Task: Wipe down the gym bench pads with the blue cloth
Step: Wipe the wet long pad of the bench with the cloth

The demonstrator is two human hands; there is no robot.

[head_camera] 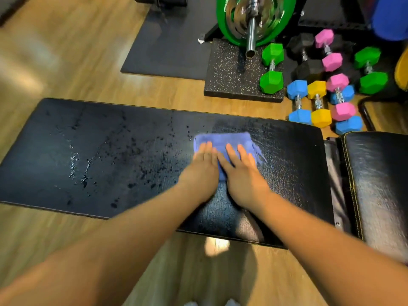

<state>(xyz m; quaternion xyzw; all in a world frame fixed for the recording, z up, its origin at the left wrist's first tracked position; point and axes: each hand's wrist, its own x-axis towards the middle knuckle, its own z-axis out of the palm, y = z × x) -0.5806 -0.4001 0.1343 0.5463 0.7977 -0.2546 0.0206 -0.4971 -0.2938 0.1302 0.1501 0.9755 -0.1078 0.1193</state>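
A long black bench pad (99,155) runs across the middle of the view, speckled with water droplets on its left and centre. A folded blue cloth (223,141) lies on the pad right of centre. My left hand (202,171) and my right hand (242,173) rest side by side, flat, fingers stretched, pressing down on the cloth's near half. To the right of the cloth the pad looks smeared. A second black pad (379,184) with yellow stitching sits at the right edge, across a narrow gap.
Beyond the bench lie several coloured hex dumbbells (320,102), a green plate on a barbell (251,18), a speckled rubber block (234,74) and a dark floor mat (167,45). Wooden floor (66,62) surrounds the bench.
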